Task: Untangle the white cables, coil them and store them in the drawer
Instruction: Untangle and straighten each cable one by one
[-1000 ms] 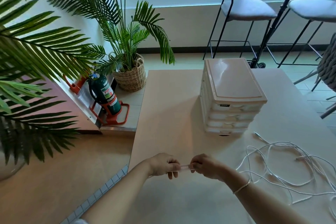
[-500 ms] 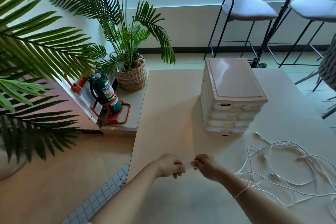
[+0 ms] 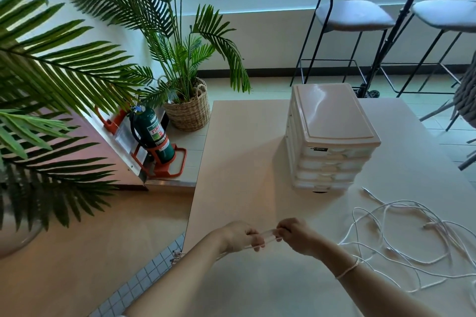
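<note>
A loose tangle of white cables (image 3: pixel 401 244) lies on the pale table (image 3: pixel 244 162) at the right, one plug end pointing toward the drawer unit. The white plastic drawer unit (image 3: pixel 332 136) stands mid-table with all its drawers closed. Near the table's front left corner, my left hand (image 3: pixel 239 237) and my right hand (image 3: pixel 298 237) are close together. Each pinches one end of a short pale stretch of cable (image 3: pixel 268 235) pulled straight between them. A thin strand trails down-left from under my left hand.
The table's left edge drops to the floor, where a green fire extinguisher (image 3: pixel 152 134) sits in an orange stand beside a potted palm in a wicker basket (image 3: pixel 190 110). Large palm fronds fill the left side. Bar stools (image 3: pixel 353 18) stand behind the table.
Both hands keep their pinch on the short stretch and have only shifted slightly. The tangle and the drawer unit have not moved.
</note>
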Demonstrator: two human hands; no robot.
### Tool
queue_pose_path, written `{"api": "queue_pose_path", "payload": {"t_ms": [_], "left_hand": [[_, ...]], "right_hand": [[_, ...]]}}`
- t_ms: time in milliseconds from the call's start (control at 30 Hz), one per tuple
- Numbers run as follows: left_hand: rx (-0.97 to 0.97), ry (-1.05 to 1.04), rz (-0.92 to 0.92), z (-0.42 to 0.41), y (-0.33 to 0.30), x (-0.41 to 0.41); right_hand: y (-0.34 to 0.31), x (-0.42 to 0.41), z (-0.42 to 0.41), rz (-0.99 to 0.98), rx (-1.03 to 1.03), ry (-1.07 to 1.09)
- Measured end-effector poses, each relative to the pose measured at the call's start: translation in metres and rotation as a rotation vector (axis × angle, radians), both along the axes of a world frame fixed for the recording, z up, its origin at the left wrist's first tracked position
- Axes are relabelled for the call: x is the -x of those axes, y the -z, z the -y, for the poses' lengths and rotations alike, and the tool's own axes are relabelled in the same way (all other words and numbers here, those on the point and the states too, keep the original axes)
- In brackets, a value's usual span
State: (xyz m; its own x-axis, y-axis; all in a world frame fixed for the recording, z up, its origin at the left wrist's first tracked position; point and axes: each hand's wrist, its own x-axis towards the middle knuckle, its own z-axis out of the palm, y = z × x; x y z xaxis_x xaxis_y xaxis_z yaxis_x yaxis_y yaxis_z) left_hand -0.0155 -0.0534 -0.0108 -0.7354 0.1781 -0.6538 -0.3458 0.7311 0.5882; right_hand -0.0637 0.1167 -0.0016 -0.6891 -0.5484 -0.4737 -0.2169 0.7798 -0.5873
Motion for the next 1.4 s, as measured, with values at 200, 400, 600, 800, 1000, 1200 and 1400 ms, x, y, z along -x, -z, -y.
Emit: {"api": "queue_pose_path", "payload": {"t_ms": [200, 400, 600, 800, 1000, 1200, 1400], "left_hand": [[-0.221, -0.219, 0.06, -0.001, 0.003, -0.007], [-0.174, -0.182, -0.042, 0.003, 0.002, -0.002], [-0.161, -0.063, -0.019, -0.004, -0.001, -0.004], [-0.101, -0.11, -0.066, 0.002, -0.001, -0.006], [-0.022, -0.001, 0.034, 0.018, -0.007, -0.006], [0.134, 0.048, 0.054, 0.033, -0.011, -0.01], [0.391, 0.113, 0.094, 0.073, -0.001, -0.028]], "right_hand": [[-0.004, -0.002, -0.002, 0.147, 0.094, 0.104], [-0.014, -0.009, -0.008, 0.251, 0.005, -0.056], [-0.009, -0.003, -0.004, 0.115, 0.082, 0.12], [-0.016, -0.004, -0.006, 0.168, -0.036, -0.089], [-0.009, -0.003, -0.003, 0.146, -0.016, -0.035], [-0.004, -0.005, 0.0, 0.15, 0.003, -0.022], [-0.006, 0.001, -0.019, 0.165, -0.027, 0.005]]}}
